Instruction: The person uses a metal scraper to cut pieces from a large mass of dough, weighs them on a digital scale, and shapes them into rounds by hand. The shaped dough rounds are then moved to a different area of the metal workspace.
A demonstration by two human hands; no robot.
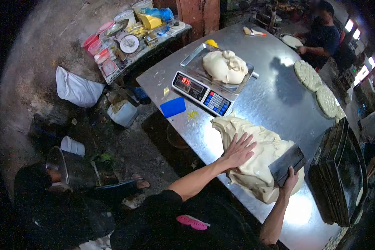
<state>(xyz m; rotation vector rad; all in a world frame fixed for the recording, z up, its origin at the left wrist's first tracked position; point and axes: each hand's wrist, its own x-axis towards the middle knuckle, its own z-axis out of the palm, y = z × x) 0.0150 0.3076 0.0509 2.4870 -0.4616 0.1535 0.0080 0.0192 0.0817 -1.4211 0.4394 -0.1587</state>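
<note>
A large mass of pale dough (258, 137) lies at the near edge of the metal table (271, 54). My left hand (239, 151) rests flat on it with the fingers spread. In my right hand (291, 178) is a dark flat scraper (286, 163), its blade against the right part of the dough. Beyond the dough stands a digital scale (201, 92) with a lit red display. Its metal tray (191, 62) holds a smaller lump of dough (225, 66). A blue scraper (173, 107) lies left of the scale.
Stacked dark trays (331, 175) stand at the right. Flattened dough rounds (307, 75) lie along the far right edge, a brush (254, 32) at the back. A person (323, 35) holds a round pan beyond the table; another person (58, 208) is at lower left. A cluttered side table (154, 52) stands upper left.
</note>
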